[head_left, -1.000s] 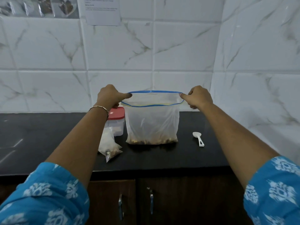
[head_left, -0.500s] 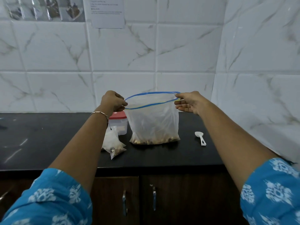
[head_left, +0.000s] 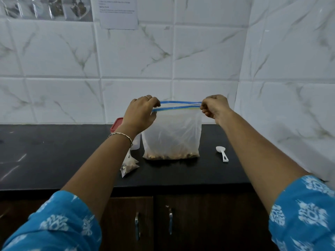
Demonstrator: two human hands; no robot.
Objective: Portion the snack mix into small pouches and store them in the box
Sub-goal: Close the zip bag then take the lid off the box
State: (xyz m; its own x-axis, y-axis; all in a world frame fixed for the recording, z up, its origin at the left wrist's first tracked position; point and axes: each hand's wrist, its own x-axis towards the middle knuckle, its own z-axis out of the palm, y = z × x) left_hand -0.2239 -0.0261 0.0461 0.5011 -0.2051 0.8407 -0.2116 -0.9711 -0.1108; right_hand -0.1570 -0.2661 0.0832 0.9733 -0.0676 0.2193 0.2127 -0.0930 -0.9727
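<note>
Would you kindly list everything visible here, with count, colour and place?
bag: 1, clear with blue zip, standing mid-counter
snack mix: 1 heap, brown, in the bag's bottom
pouches: count unclear, clear, counter left of bag
box: 1, clear with red lid, left of bag, partly hidden
spoon: 1, white, counter right of bag
counter: 1, black, against tiled wall
paper: 1, white, on wall, top
doors: 2, dark brown, under counter
bangle: 1, metal, worn next to left grip
sleeves: 2, blue with white print, bottom corners
left grip: 1, bare hand, pinches bag's left zip end
right grip: 1, bare hand, pinches bag's right zip end
</note>
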